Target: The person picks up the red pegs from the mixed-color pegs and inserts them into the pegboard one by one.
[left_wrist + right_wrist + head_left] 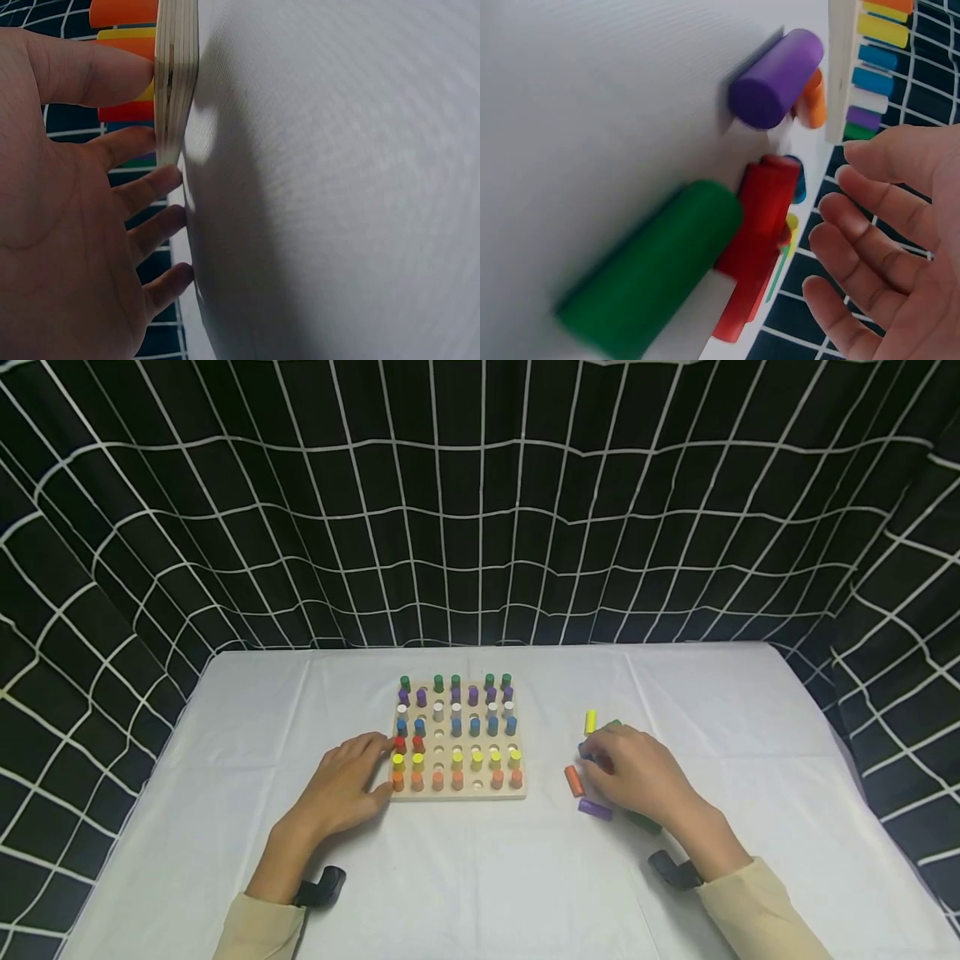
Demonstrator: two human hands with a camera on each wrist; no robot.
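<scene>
A wooden pegboard stands on the table, with rows of green, purple, white, blue, red, yellow and orange pegs. My left hand touches the board's left edge, its thumb and fingertips against the side. Over the loose pegs right of the board is my right hand; its fingers are bent loosely, with nothing visible between them in the right wrist view. About it lie a yellow peg, an orange peg, a purple peg, a green peg and red pegs. A blue peg is partly hidden by the fingers.
White cloth covers the table. Some holes in the board hold no peg, such as one in the front row. A black curtain with a white grid surrounds the back and sides. Each wrist wears a black camera mount.
</scene>
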